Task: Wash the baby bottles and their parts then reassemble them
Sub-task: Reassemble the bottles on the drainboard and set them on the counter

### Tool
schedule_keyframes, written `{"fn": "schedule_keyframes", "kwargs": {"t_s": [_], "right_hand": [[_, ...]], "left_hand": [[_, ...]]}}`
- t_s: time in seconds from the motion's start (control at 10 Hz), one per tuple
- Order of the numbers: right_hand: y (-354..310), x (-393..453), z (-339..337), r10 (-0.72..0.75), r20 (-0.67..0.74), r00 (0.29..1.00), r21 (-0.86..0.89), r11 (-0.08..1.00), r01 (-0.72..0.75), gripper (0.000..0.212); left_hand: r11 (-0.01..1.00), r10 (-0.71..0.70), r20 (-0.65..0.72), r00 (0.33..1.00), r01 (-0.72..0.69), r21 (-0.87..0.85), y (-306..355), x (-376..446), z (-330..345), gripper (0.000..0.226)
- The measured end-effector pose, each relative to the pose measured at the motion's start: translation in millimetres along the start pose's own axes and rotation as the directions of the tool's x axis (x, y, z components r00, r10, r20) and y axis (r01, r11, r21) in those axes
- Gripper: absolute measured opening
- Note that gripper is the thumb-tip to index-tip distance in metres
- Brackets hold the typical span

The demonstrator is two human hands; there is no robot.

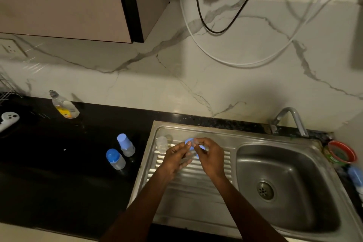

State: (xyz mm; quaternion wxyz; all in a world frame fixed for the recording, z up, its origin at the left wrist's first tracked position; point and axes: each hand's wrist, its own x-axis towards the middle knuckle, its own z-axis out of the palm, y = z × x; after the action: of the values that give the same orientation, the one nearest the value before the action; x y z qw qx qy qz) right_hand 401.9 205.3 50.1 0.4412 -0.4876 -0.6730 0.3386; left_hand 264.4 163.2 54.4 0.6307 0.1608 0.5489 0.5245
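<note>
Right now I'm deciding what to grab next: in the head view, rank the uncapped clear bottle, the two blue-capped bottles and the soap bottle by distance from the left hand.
1. Uncapped clear plastic bottle, on the drainboard just left of the left hand.
2. Two blue-capped baby bottles, on the black counter; too close to separate.
3. Clear dish-soap bottle, far left by the wall.

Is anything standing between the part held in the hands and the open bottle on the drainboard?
Nothing visible does. Both hands, left and right, pinch a blue ring above the drainboard. The clear open bottle stands just left of them, with only bare steel between. The two capped bottles sit farther left on the counter, out of the path.
</note>
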Motion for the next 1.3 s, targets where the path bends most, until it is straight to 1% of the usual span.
{"fn": "schedule_keyframes", "kwargs": {"t_s": [0.1,0.2,0.3,0.4,0.5,0.6,0.7,0.8,0.9,1.0,1.1,1.2,1.3], "right_hand": [[3.0,7.6,-8.0,-0.112,0.178,0.978,-0.067,0.99,0.126,0.033],[2.3,19.2,-2.9,-0.257,0.284,0.924,-0.145,0.941,0.307,0.023],[0.5,36.1,1.5,-0.27,0.259,0.927,-0.249,0.909,0.335,0.02],[-1.2,47.5,0.3,-0.232,0.053,0.971,-0.312,0.92,0.237,0.032],[17.1,45.3,-0.9,-0.157,0.093,0.983,-0.321,0.93,0.179,0.032],[50.0,32.9,-4.5,-0.019,0.132,0.991,-0.316,0.947,0.06,0.027],[63.6,24.7,-10.5,0.095,0.199,0.975,-0.275,0.961,-0.038,0.022],[71.3,33.0,-16.3,0.094,0.325,0.941,-0.287,0.958,0.003,0.024],[43.4,71.8,-26.6,0.169,0.321,0.932,-0.311,0.948,-0.065,0.035],[-25.0,117.7,-56.4,0.102,0.206,0.973,0.131,0.983,-0.13,0.032],[-76.3,123.7,-88.8,0.011,0.236,0.972,0.842,0.497,-0.21,0.025],[-28.8,99.0,-81.4,0.105,0.365,0.925,0.605,0.729,-0.321,0.021],[66.7,49.8,-72.0,0.143,0.562,0.815,-0.518,0.828,0.213,0.045]], "left_hand": [[0.996,-0.012,0.024,1.0,0.01,0.086,-1.3,2.1,-4.1,0.03],[0.969,0.083,-0.018,0.996,-0.076,0.236,5.9,10.0,-1.1,0.024],[0.778,0.3,-0.023,0.954,-0.231,0.584,22.9,32.5,-15.1,0.023],[0.413,0.598,0.042,0.801,-0.352,0.84,33.4,61.7,-52.0,0.023],[0.014,0.6,0.113,0.792,-0.151,0.988,30.8,87.3,-83.6,0.055],[-0.162,0.363,0.099,0.926,-0.042,0.986,19.4,110.0,-102.5,0.079],[-0.208,0.29,0.114,0.95,-0.053,0.977,4.1,121.4,-110.2,0.064],[-0.162,0.329,0.154,0.932,-0.105,0.981,7.1,122.0,-104.5,0.054],[0.135,0.369,0.155,0.916,-0.218,0.967,53.5,103.3,-75.9,0.06],[0.535,0.518,0.099,0.849,-0.413,0.737,111.5,60.7,-34.5,0.066],[0.848,0.511,0.064,0.857,-0.515,0.123,133.0,34.4,-6.2,0.055],[0.676,0.397,0.227,0.889,-0.451,0.583,97.8,48.7,-23.4,0.027],[-0.321,0.054,0.326,0.944,-0.293,0.901,43.7,67.1,-68.2,0.046]]}}
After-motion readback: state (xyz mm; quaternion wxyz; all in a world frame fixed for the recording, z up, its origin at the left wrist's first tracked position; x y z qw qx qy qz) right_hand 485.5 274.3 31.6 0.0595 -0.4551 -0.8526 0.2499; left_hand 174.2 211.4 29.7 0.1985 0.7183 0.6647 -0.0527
